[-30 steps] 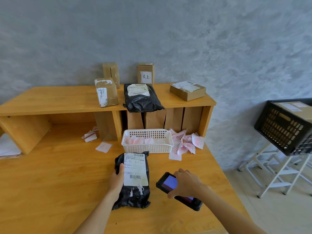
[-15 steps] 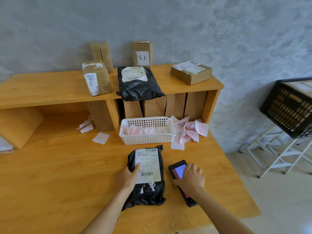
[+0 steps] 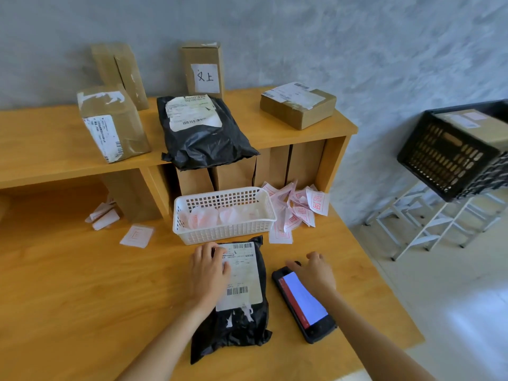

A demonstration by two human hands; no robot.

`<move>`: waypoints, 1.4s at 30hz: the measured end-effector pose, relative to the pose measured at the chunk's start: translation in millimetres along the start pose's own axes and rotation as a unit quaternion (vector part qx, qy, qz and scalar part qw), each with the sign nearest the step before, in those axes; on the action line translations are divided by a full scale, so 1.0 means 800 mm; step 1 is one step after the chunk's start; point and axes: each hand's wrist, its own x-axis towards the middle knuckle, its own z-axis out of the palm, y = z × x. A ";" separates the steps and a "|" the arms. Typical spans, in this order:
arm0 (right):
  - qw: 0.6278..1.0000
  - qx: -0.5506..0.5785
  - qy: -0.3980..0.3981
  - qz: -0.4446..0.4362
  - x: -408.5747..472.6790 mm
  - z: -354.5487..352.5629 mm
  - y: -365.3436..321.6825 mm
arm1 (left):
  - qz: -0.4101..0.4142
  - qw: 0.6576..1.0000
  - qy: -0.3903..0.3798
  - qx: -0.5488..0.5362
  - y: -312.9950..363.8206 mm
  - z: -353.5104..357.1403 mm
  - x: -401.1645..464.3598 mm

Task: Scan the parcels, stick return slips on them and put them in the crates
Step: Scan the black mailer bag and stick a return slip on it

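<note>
I note my left hand (image 3: 209, 273) spread flat on the black parcel (image 3: 236, 301) on the tabletop (image 3: 82, 284), right hand (image 3: 313, 270) relaxed beside the scanner (image 3: 303, 303); reaching for a slip could nudge it off the edge.

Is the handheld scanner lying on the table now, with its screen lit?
Yes, the handheld scanner lies flat on the wooden table with its screen glowing, beside the black parcel, and the right hand reaches past its top end.
</note>
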 end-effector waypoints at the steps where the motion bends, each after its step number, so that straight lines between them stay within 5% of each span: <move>1: 0.998 0.055 0.005 0.023 0.009 -0.003 -0.003 | 0.025 1.000 -0.012 -0.007 0.002 0.001 0.011; 10: 0.970 0.208 0.044 0.118 0.072 -0.023 -0.012 | 0.157 0.981 -0.073 -0.088 0.034 0.037 0.071; 42: 0.911 0.280 0.229 0.197 0.216 -0.046 -0.029 | 0.163 0.979 -0.116 -0.022 0.028 0.072 0.073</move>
